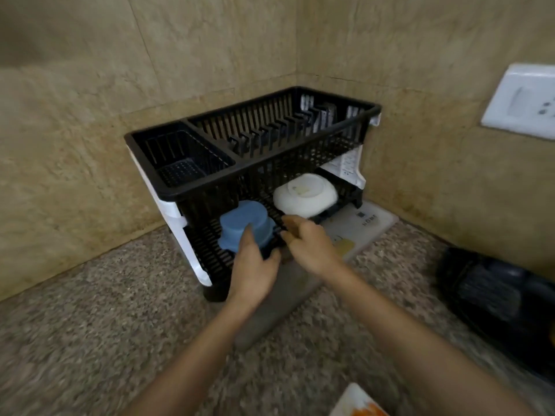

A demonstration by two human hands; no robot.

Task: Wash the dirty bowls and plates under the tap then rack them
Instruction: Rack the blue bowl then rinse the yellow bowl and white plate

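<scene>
a home kitchen corner: a speckled stone worktop (pixel 90 325) meets beige tiled walls (pixel 75 85), a black two-tier dish rack (pixel 210 187) with bowls on its lower tier stands in the corner, and a white wall socket (pixel 522 100) sits to the right.

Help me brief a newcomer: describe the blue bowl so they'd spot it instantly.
In the wall corner stands a black two-tier dish rack. On its lower tier, at the left, a blue bowl sits upside down. The white bowl to its right is wider and lower.
</scene>
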